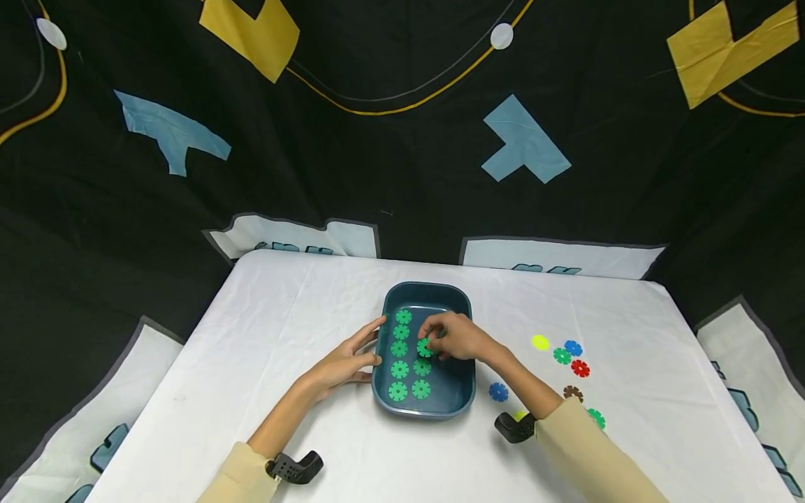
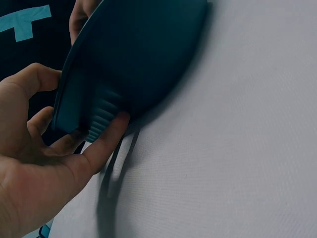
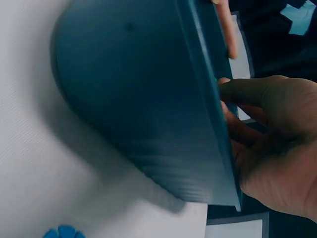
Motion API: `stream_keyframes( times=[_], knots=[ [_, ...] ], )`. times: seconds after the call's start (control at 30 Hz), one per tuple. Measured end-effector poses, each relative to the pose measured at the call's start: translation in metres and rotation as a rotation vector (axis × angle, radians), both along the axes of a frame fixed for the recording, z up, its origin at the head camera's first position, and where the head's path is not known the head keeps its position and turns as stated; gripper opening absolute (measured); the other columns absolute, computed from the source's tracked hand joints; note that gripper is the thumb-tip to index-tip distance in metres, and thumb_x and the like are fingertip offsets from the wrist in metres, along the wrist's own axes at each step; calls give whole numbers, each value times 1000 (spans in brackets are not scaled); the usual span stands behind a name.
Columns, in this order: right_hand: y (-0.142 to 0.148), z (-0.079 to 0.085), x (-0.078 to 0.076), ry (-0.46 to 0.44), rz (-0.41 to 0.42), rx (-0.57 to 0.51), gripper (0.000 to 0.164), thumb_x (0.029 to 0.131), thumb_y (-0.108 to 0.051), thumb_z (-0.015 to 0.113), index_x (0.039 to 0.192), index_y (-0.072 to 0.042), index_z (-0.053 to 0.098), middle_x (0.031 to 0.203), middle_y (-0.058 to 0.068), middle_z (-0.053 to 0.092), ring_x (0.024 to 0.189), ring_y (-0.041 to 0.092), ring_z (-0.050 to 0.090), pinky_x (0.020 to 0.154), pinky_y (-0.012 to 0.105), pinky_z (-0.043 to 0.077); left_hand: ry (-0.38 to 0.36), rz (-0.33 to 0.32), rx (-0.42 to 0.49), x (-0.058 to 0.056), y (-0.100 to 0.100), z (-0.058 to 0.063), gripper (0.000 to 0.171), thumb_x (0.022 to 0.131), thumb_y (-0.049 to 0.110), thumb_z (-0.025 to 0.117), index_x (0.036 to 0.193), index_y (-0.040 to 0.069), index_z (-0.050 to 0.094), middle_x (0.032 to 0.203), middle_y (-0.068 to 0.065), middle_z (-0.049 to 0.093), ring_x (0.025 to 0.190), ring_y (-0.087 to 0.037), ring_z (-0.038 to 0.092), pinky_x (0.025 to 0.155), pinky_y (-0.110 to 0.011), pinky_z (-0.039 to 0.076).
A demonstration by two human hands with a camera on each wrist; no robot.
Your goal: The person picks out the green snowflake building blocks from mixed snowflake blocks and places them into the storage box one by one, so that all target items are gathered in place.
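Head view: pinching green notched disc [image 1: 423, 348] in right hand [image 1: 460, 337], beyond shorter disc column [image 1: 421, 389]; touching tray [image 1: 451, 395] with spread left hand [image 1: 342, 363].

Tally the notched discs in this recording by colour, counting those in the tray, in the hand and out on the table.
Green discs: 10
Blue discs: 2
Yellow discs: 2 (one partly hidden)
Red disc: 1
Brown disc: 1
Total visible: 16
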State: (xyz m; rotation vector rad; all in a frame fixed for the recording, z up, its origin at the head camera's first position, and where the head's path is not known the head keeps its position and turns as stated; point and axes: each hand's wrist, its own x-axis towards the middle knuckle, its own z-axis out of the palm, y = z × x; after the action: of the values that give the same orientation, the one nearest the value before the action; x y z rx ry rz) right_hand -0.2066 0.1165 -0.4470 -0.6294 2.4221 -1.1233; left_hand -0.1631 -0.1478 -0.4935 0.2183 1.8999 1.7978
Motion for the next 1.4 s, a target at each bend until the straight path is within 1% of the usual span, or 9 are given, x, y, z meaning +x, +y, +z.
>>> stream_keyframes(
  times=[0.2,0.4,0.5,0.6,0.7,0.87,1.0,1.17,1.4],
  knots=[
    [-13,-5,-5,38,-10,70,11,91,3,65,99,-3,71,73,2,58,60,13,61,56,26,54,0,-4,-2,-1,0,0,78,94,9,59,160,32,24,164,-14,14,136,-40,42,94,-50,51],
    [-20,-15,-10,56,-55,96,14,91,6,62,99,-3,71,72,2,58,57,13,59,54,25,52,-2,0,-10,-1,0,1,77,94,9,59,159,36,26,164,-14,13,137,-39,40,93,-48,52],
    [-23,-17,-11,73,-83,127,16,92,6,61,99,-3,72,72,2,59,57,13,57,51,24,48,-5,4,-13,0,0,1,78,93,10,61,159,35,26,165,-14,12,138,-40,39,92,-48,52],
    [-25,-18,-12,109,-101,172,17,91,5,61,98,-5,73,73,1,59,59,13,54,52,24,44,-6,5,-12,0,0,2,78,93,11,61,159,35,26,165,-15,12,138,-40,38,92,-48,52],
    [-26,-20,-11,155,-103,214,16,90,4,64,96,-8,73,76,0,60,66,15,53,56,25,43,-7,3,-8,0,0,2,79,93,10,60,159,34,25,165,-14,12,138,-40,38,92,-48,52],
    [-27,-21,-10,196,-92,224,12,89,1,68,93,-9,73,80,0,61,74,16,54,65,30,47,-5,-1,-10,0,0,1,78,94,9,60,160,33,24,165,-14,11,140,-40,36,92,-48,52],
    [-25,-15,-9,217,-87,167,9,89,-1,70,93,-8,72,82,-1,62,76,15,55,69,32,48,-7,2,-13,1,0,1,78,94,10,60,159,34,25,165,-15,11,139,-41,37,93,-49,52],
    [-15,1,-4,239,-77,68,7,89,-4,73,96,-5,73,86,0,64,78,16,58,68,31,50,-6,4,-11,1,0,2,78,93,11,60,159,33,25,164,-15,12,138,-41,39,94,-50,51],
    [18,23,8,236,-118,3,9,89,-7,74,98,-7,72,88,1,63,79,20,57,65,29,52,-5,8,-13,0,1,2,78,93,10,60,159,33,25,164,-15,14,135,-40,43,94,-50,51]
  ],
)
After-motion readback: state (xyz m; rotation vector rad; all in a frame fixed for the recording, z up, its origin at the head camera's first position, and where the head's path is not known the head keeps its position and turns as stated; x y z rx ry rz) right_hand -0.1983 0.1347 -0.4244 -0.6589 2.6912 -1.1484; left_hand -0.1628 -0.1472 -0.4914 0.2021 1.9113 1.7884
